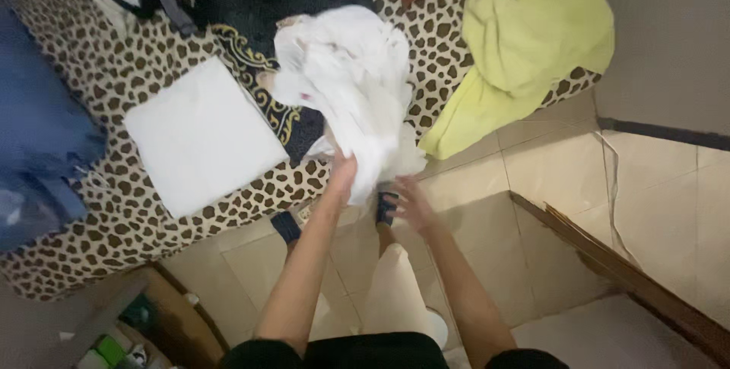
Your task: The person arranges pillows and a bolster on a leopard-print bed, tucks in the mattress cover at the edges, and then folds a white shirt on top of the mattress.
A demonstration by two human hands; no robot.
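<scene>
Above the near edge of the leopard-print bed cover (114, 88), a crumpled white cloth (346, 80) is gripped by the left hand (342, 171); the right hand (407, 202) is held open below it. One white folded cloth (201, 137) is laid flat at left; a yellow-green garment (525, 42) is left unfolded at right.

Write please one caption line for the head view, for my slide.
Left hand lifts a crumpled white garment above a leopard-print bed; right hand reaches toward its hanging edge.

Both bare arms reach forward and away from the body, forearms nearly parallel. The left hand (342, 170) is raised higher, wrist straight, fingers closed in a grip and partly hidden. The right hand (407, 200) sits lower and just beside it, fingers spread and loosely curled, blurred.
</scene>
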